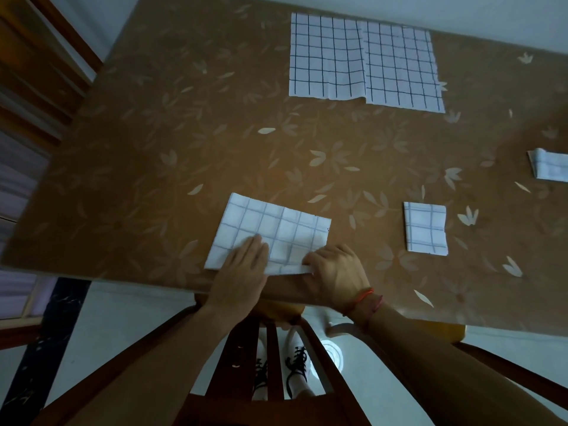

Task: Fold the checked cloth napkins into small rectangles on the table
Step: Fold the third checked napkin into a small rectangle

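The half-folded napkin [276, 229] lies at the near edge of the table [153, 149], its near border almost on the rim. The left hand [242, 272] presses flat on its near left part with straight fingers, while the right hand [335, 272] curls its fingers round the near right corner, where a narrow strip of cloth is turned up. The cloth looks thin, light and limp, so it will likely sag and lose its crease unless one hand pins it; corners and the folded border seem the best places to grip, and the smooth table covering may let it slide. A folded napkin [425, 229] sits well to the right, another folded piece [550, 166] is cut off at the right edge, and what appear to be two overlapping unfolded napkins [327, 56] lie at the far edge. The middle and left of the table give room for folding away from the rim; a chair [229, 355] stands just under the near edge.
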